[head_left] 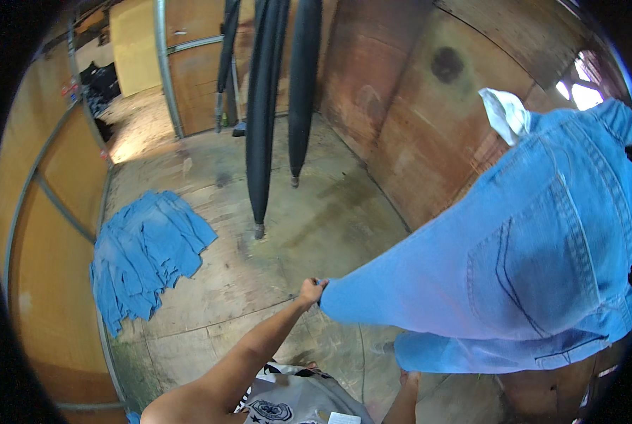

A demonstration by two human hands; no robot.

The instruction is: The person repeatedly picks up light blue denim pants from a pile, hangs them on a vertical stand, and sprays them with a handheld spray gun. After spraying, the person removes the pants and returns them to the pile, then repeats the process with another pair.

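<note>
A pair of light blue jeans [429, 275] stretches across the right side, waist at the far right and legs toward me. The legs look filled out and round; what is inside them is hidden. My left hand [312, 291] is closed on the hem of the upper leg, arm extended. Lower down, my right hand [408, 377] grips the edge of the other leg near its hem, with part of the fingers behind the cloth. White pocket cloth [505, 115] sticks out near the waist.
Long black tapered leg-shaped forms [261, 127] hang ahead. A pile of blue jeans [153, 251] lies on the floor at left. Stained wooden walls [387, 85] stand around, with a metal-framed panel [47, 247] at left and a doorway [143, 116] at the far left.
</note>
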